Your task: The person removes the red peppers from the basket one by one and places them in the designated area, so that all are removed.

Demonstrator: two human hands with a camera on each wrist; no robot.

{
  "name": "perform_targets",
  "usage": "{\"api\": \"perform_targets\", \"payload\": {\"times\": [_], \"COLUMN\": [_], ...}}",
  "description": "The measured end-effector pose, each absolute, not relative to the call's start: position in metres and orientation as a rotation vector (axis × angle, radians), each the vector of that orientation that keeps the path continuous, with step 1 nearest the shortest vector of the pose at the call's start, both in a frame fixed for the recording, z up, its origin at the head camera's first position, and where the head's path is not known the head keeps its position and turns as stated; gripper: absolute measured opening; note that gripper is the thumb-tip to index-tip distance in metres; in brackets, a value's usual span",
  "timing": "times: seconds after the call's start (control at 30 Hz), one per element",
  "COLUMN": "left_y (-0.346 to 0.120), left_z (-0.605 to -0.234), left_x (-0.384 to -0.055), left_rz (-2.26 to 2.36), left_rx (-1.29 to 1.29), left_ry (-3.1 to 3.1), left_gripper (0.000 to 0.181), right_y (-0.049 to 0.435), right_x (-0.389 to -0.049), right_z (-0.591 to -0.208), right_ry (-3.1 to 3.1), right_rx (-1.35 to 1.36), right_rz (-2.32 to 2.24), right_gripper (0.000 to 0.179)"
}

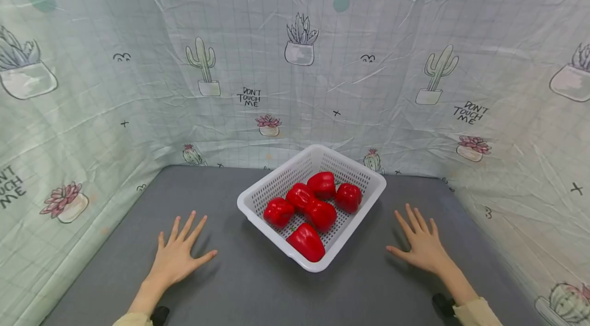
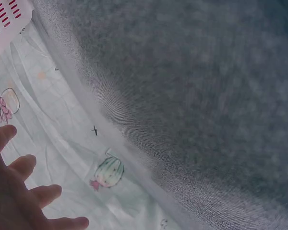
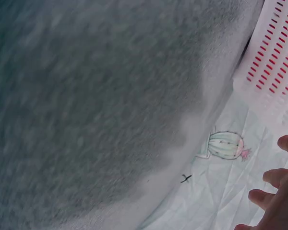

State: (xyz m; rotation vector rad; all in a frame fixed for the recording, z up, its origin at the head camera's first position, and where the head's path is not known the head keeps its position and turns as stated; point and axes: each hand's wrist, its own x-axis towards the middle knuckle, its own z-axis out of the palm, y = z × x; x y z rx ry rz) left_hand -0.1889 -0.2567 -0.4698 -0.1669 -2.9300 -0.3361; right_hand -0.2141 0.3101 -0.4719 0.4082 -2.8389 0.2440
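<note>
A white perforated plastic basket [image 1: 276, 177] sits at an angle in the middle of the grey tabletop. Several shiny red bell peppers [image 1: 306, 242] lie inside it. To the basket's left, my left hand [image 1: 175, 259] is spread palm down over the table, fingers straight and holding nothing. My right hand [image 1: 424, 248] is spread the same way to the basket's right, also holding nothing. In the left wrist view, the fingers [image 2: 45, 194] reach in at the lower left; in the right wrist view, the basket's slotted wall [image 3: 273, 57] shows red through its holes.
A pale cloth [image 1: 299, 95] printed with cacti and potted plants hangs behind the table and along both sides. The grey tabletop [image 1: 221, 295] runs up to the cloth at the back. Dark bands [image 1: 443, 305] sit at both wrists.
</note>
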Motion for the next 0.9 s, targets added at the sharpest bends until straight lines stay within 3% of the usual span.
{"api": "perform_targets", "payload": {"times": [0.9], "left_y": [-0.232], "left_z": [-0.454], "left_x": [-0.183], "left_rz": [-0.322], "left_rx": [-0.289], "left_ry": [-2.867], "left_gripper": [0.09], "right_y": [0.27], "right_x": [-0.211], "right_z": [-0.449], "right_ry": [-2.717], "right_rx": [0.51], "right_rz": [0.295], "right_gripper": [0.09]}}
